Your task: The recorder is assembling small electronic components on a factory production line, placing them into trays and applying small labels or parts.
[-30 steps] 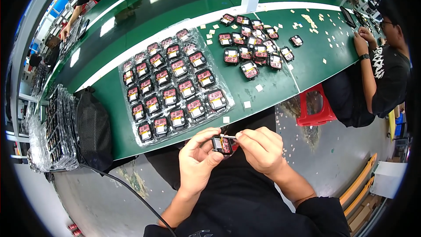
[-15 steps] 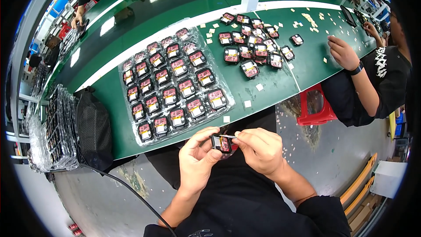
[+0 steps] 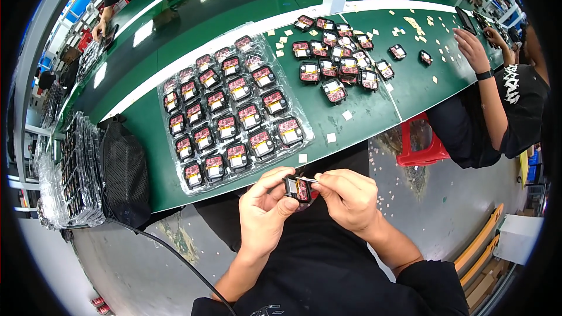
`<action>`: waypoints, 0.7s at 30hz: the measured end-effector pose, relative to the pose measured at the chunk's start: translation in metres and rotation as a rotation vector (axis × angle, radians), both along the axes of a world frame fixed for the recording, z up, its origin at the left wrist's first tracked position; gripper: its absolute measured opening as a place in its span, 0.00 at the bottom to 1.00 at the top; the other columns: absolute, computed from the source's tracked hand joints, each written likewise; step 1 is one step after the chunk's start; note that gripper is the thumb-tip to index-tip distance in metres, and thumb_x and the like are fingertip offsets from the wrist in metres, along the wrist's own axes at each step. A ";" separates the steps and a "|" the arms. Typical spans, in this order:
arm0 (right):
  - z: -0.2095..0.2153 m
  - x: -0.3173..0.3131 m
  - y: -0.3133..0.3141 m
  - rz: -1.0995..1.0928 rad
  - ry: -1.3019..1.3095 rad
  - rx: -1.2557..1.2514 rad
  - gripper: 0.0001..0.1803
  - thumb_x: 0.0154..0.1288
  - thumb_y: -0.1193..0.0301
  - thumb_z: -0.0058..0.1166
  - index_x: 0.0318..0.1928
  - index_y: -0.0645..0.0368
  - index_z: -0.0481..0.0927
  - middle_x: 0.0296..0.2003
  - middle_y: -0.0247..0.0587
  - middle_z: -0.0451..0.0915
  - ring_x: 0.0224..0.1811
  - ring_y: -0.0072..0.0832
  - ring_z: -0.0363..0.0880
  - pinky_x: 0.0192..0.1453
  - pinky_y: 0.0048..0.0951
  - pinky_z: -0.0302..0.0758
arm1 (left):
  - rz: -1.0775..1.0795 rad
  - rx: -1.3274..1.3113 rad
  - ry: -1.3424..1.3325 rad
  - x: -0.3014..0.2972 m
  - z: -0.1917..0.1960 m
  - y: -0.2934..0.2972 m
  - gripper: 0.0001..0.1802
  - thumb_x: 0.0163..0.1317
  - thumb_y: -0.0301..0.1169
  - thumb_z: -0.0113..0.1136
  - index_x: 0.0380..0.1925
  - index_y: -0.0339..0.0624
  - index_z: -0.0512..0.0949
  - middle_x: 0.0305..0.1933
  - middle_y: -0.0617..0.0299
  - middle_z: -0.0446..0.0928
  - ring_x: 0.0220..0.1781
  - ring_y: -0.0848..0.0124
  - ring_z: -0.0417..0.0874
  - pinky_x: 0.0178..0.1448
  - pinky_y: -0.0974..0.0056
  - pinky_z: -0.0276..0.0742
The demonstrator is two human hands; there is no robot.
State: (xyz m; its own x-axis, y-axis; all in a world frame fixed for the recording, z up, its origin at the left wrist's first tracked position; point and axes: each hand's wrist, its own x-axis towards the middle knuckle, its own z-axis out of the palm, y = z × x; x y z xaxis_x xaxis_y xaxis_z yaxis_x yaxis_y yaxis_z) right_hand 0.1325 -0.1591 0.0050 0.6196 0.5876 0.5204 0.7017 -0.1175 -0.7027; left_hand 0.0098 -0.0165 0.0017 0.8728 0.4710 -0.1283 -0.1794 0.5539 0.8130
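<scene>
Nearest, over the person's dark lap and just off the worktop's (image 3: 146,134) near edge, the left hand (image 3: 264,210) pinches a small black square part (image 3: 297,189) with a red-and-white face between thumb and fingers. The right hand (image 3: 349,198) pinches a thin pale strip (image 3: 309,179) at the part's top edge — fingers pressed together.

Beyond, a clear plastic tray (image 3: 231,114) of matching parts in rows sits at the near edge, a black mesh bag (image 3: 124,175) at its left. Right of the tray lies open green surface — only small white squares (image 3: 331,137). Farther right, loose parts (image 3: 336,70) cluster near a white stripe; a co-worker's hand (image 3: 471,47) rests near the right end.
</scene>
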 end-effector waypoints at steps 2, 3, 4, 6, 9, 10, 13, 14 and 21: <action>0.001 0.001 -0.002 -0.004 0.019 0.013 0.10 0.57 0.81 0.73 0.38 0.66 0.86 0.33 0.49 0.88 0.33 0.42 0.89 0.37 0.35 0.86 | -0.002 0.019 -0.010 0.002 0.001 0.002 0.31 0.62 0.29 0.78 0.62 0.27 0.77 0.67 0.51 0.73 0.66 0.60 0.80 0.67 0.61 0.81; 0.002 0.002 -0.002 -0.007 0.036 0.025 0.10 0.57 0.82 0.73 0.38 0.66 0.86 0.33 0.49 0.88 0.33 0.42 0.89 0.37 0.35 0.86 | -0.004 0.038 -0.021 0.003 0.001 0.002 0.31 0.62 0.28 0.78 0.62 0.27 0.77 0.67 0.51 0.73 0.65 0.61 0.81 0.66 0.61 0.82; 0.002 0.002 -0.002 -0.006 0.036 0.025 0.10 0.57 0.82 0.73 0.38 0.66 0.86 0.33 0.49 0.88 0.33 0.42 0.89 0.37 0.35 0.86 | -0.002 0.038 -0.021 0.003 0.003 0.002 0.31 0.62 0.28 0.78 0.62 0.27 0.77 0.67 0.51 0.73 0.65 0.61 0.81 0.66 0.61 0.82; 0.003 0.003 -0.001 0.000 0.042 0.032 0.09 0.56 0.81 0.74 0.36 0.66 0.86 0.32 0.49 0.88 0.31 0.40 0.89 0.35 0.33 0.85 | -0.015 0.002 -0.029 0.004 0.006 0.002 0.30 0.62 0.27 0.77 0.62 0.27 0.77 0.67 0.52 0.74 0.64 0.61 0.81 0.65 0.62 0.83; 0.001 0.004 -0.001 0.013 0.058 0.012 0.08 0.57 0.82 0.73 0.36 0.66 0.86 0.32 0.49 0.88 0.30 0.40 0.89 0.35 0.33 0.85 | -0.018 0.017 -0.012 0.005 0.004 0.000 0.30 0.61 0.26 0.78 0.62 0.28 0.78 0.67 0.52 0.74 0.64 0.61 0.82 0.62 0.63 0.85; 0.000 0.003 -0.001 0.014 0.059 0.011 0.08 0.57 0.82 0.73 0.36 0.66 0.86 0.32 0.49 0.88 0.30 0.40 0.89 0.35 0.33 0.85 | -0.017 0.017 -0.011 0.005 0.005 -0.001 0.30 0.61 0.26 0.78 0.62 0.28 0.78 0.67 0.52 0.74 0.64 0.61 0.82 0.62 0.63 0.85; -0.004 -0.001 0.001 -0.010 0.050 0.021 0.08 0.57 0.82 0.73 0.36 0.66 0.86 0.32 0.49 0.88 0.31 0.40 0.89 0.34 0.33 0.85 | -0.004 0.011 0.078 0.004 0.007 -0.003 0.36 0.57 0.36 0.82 0.61 0.27 0.77 0.66 0.49 0.76 0.64 0.64 0.81 0.68 0.60 0.79; -0.006 -0.004 0.001 -0.028 0.051 0.030 0.09 0.57 0.82 0.73 0.37 0.66 0.86 0.32 0.49 0.88 0.31 0.40 0.89 0.34 0.32 0.85 | -0.008 -0.023 0.074 0.004 0.007 -0.004 0.36 0.58 0.35 0.81 0.62 0.27 0.77 0.66 0.49 0.76 0.64 0.64 0.81 0.68 0.61 0.80; -0.009 0.000 0.000 -0.006 -0.051 -0.021 0.10 0.59 0.81 0.72 0.41 0.66 0.85 0.34 0.48 0.87 0.32 0.41 0.88 0.36 0.33 0.85 | 0.012 -0.064 0.047 0.007 0.006 -0.005 0.30 0.62 0.25 0.77 0.62 0.27 0.77 0.67 0.51 0.74 0.62 0.63 0.82 0.65 0.62 0.83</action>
State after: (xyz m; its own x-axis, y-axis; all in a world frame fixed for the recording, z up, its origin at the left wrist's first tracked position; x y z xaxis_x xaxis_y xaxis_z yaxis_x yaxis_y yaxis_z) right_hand 0.1326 -0.1588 -0.0038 0.5963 0.5949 0.5390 0.7358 -0.1366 -0.6633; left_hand 0.0170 -0.0211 0.0078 0.8593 0.4710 -0.1994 -0.1487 0.6031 0.7837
